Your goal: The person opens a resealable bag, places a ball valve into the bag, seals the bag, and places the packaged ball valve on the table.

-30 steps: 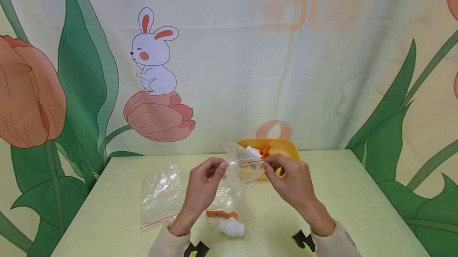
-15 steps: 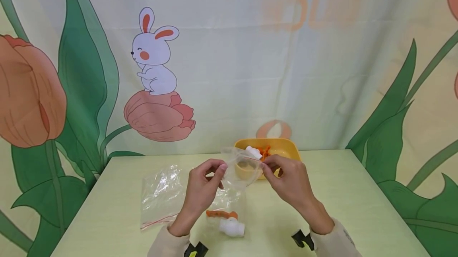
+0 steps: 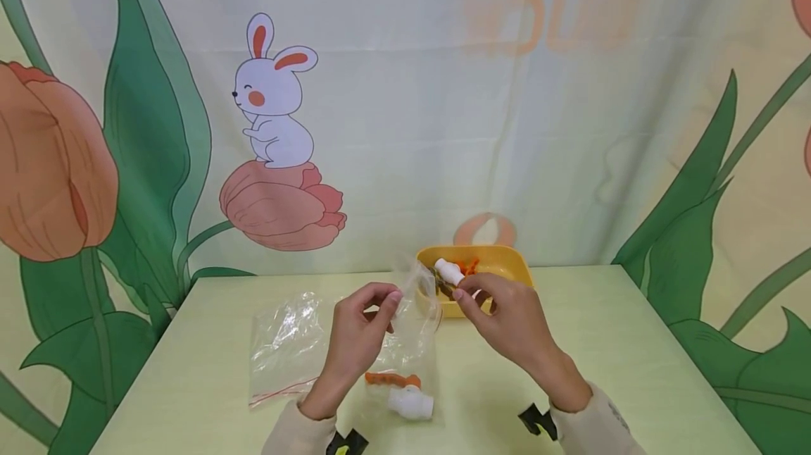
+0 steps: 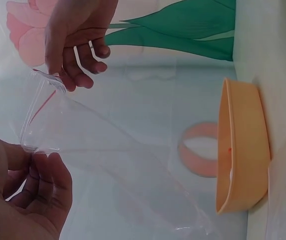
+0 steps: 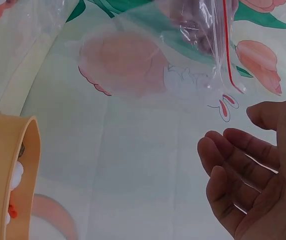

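Note:
My left hand (image 3: 363,325) pinches the top edge of a clear zip bag (image 3: 418,300) between thumb and fingers. The bag hangs from it, and its red zip line (image 5: 227,45) shows in the right wrist view. My right hand (image 3: 510,314) is beside the bag, thumb and fingers parted with nothing between them in the right wrist view (image 5: 252,170). Below the hands on the table lies a white valve-like pipe fitting (image 3: 410,402) with an orange handle (image 3: 393,379). Whether clear plastic covers the fitting, I cannot tell.
A yellow bin (image 3: 516,268) stands at the back of the table, holding a white fitting (image 3: 448,271), orange pieces (image 3: 469,267) and something dark. Another clear zip bag (image 3: 285,349) lies flat at the left. A printed cloth (image 3: 405,124) hangs behind the table.
My right hand has let go of the bag's edge and stands slightly apart from it. The bag, earlier stretched between both hands, now hangs from my left hand, which has stayed in place.

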A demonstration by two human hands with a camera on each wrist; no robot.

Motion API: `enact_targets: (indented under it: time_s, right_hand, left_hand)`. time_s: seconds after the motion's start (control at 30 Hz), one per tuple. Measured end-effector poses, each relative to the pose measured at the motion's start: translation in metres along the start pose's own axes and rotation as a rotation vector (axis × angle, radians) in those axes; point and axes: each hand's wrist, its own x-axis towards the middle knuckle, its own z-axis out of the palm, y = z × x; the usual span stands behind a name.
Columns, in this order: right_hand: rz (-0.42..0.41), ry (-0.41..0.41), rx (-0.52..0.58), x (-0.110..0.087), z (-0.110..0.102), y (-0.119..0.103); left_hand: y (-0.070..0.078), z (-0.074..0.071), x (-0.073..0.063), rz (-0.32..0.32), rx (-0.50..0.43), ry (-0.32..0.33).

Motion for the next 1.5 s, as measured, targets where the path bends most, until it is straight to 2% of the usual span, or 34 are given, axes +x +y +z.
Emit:
enact_targets:
  time_s: [0.2,0.47,0.7,0.8,1.0,1.23,1.5]
  right_hand:
    - [-0.029,-0.02,-0.075,0.009,-0.011,0.013]
    - [0.049,-0.199,-0.227,0.024,-0.021,0.038]
    - [0.028,-0.286,-0.271,0.039,-0.019,0.06]
    - [0.022,-0.336,-0.289,0.046,-0.017,0.066]
    - [0.062,-0.463,-0.332,0.064,-0.009,0.077]
    - [0.13,-0.544,-0.336,0.084,0.007,0.088]
    - [0.223,-0.627,-0.327,0.085,0.03,0.122]
  left_hand:
    - [-0.006,-0.004,0.0,0.033,0.004,0.014]
    - [-0.009,-0.007,0.001,0.0,0.012,0.031]
    - [-0.01,-0.011,0.002,0.003,0.024,0.034]
    - [-0.01,-0.013,0.001,0.018,0.02,0.03]
    - [-0.011,-0.016,0.001,0.016,0.026,0.026]
    - [-0.01,-0.018,0.003,0.018,0.04,0.025]
    - [-0.011,-0.016,0.002,0.007,0.019,0.033]
